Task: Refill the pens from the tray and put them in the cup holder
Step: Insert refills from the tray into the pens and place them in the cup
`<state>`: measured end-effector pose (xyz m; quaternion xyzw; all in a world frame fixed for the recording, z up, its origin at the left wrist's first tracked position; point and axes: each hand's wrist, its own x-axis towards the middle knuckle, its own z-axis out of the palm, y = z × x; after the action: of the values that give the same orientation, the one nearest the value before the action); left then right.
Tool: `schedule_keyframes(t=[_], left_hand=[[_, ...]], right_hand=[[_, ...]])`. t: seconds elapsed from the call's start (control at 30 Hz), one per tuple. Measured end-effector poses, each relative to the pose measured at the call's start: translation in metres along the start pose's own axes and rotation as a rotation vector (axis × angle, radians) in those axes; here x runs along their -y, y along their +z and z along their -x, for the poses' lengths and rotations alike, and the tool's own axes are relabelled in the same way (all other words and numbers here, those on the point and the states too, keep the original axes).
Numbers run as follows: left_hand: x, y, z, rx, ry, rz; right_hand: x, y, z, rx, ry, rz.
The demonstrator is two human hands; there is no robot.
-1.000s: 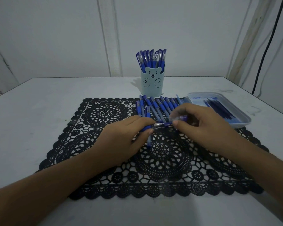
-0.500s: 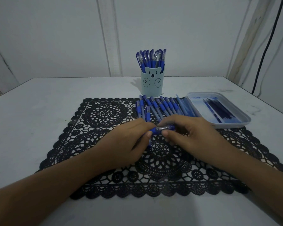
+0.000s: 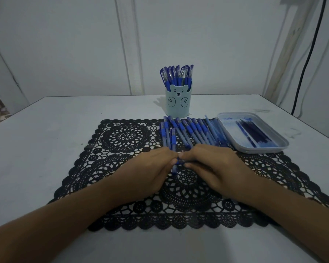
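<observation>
I sit at a plain white table (image 3: 46, 141) in what looks like a room at home. A black lace placemat (image 3: 122, 137), the sort kept on a dining table, covers its middle down to the near edge. Towards the far edge stands a pale cup holder (image 3: 178, 106) with a bear's face, full of pens (image 3: 177, 75). Bare white panelled walls (image 3: 65, 44) close in behind, and a black cable (image 3: 308, 61) hangs past the far right corner.

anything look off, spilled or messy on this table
Nothing is spilled or broken. The tray has blue smears on its floor, and dark scuffs mark the table right of it. The loose pens lie slanted and overlapping on the lace mat, which looks like a working pile rather than a mishap.
</observation>
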<state>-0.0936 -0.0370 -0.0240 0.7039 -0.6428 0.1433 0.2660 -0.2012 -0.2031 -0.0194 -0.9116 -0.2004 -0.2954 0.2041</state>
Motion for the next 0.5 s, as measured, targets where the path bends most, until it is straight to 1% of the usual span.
schedule_keyframes(t=[0.13,0.2,0.33,0.37,0.4,0.47,0.5], left_hand=[[0.0,0.004,-0.003,-0.05,0.01,-0.02],[-0.001,0.006,-0.004,-0.051,-0.011,-0.052],[0.004,0.003,-0.009,-0.071,-0.124,-0.13],[0.006,0.0,-0.012,-0.098,-0.155,-0.121],[0.009,-0.004,-0.017,-0.143,-0.181,-0.105],[0.011,-0.019,-0.033,-0.287,-0.236,-0.044],[0.01,-0.03,-0.046,-0.356,-0.271,0.001]], right_hand=[[-0.003,0.0,-0.003,-0.016,0.059,-0.024],[-0.007,-0.002,-0.003,-0.014,0.122,-0.017],[-0.019,-0.006,0.001,-0.071,0.346,-0.064],[-0.023,-0.004,0.001,-0.054,0.403,-0.027],[-0.027,-0.002,0.001,0.005,0.446,0.063],[-0.033,0.004,0.001,0.201,0.517,0.252],[-0.034,0.007,0.001,0.276,0.559,0.289]])
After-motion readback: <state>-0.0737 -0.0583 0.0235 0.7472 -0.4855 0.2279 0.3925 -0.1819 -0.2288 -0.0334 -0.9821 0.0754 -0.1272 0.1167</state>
